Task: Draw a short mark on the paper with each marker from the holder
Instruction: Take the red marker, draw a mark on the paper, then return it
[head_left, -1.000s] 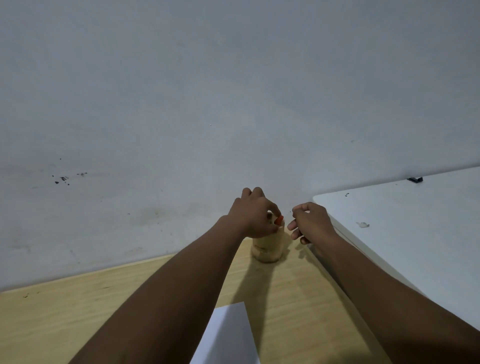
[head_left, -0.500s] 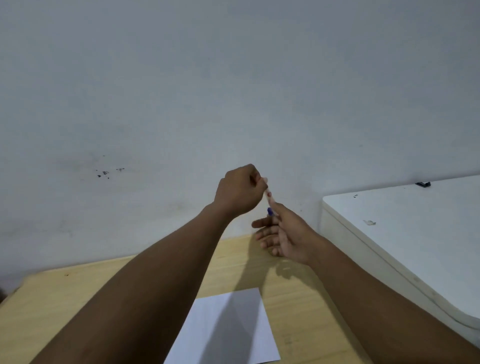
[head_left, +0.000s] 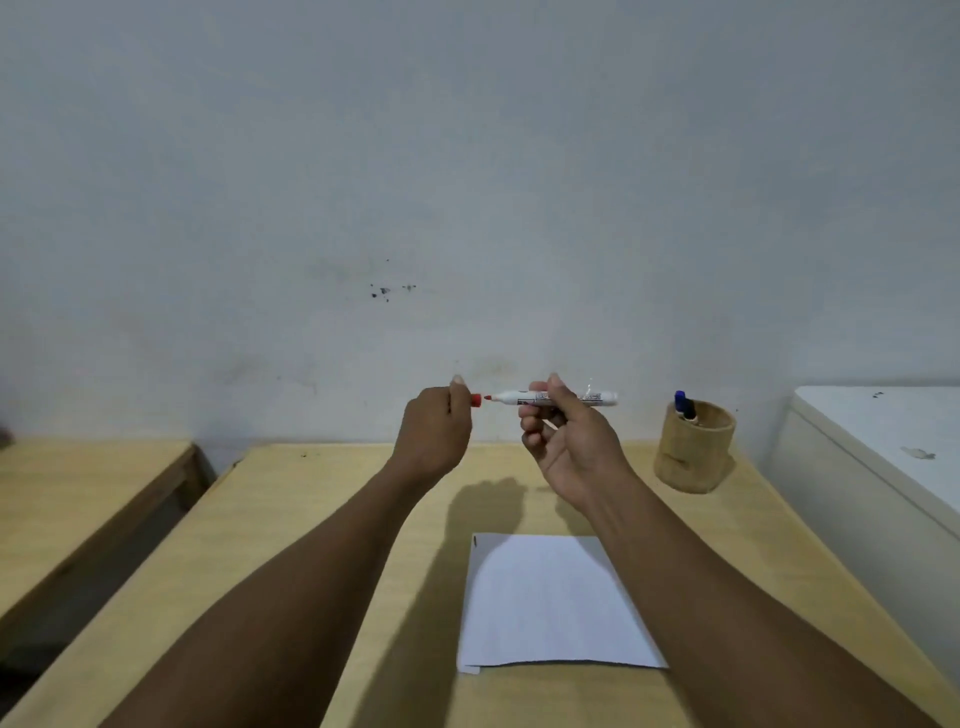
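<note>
Uncapped since before, red marker (head_left: 556, 399) in right hand (head_left: 566, 441); cap (head_left: 475, 399) in left hand (head_left: 434, 434).

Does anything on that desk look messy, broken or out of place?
Mostly tidy. The paper has a small dark mark at its top left corner and its near left corner looks slightly folded. The wall has a few dark specks. The holder stands upright.

Matt wooden table (head_left: 311, 519), smooth paper (head_left: 545, 597)
</note>
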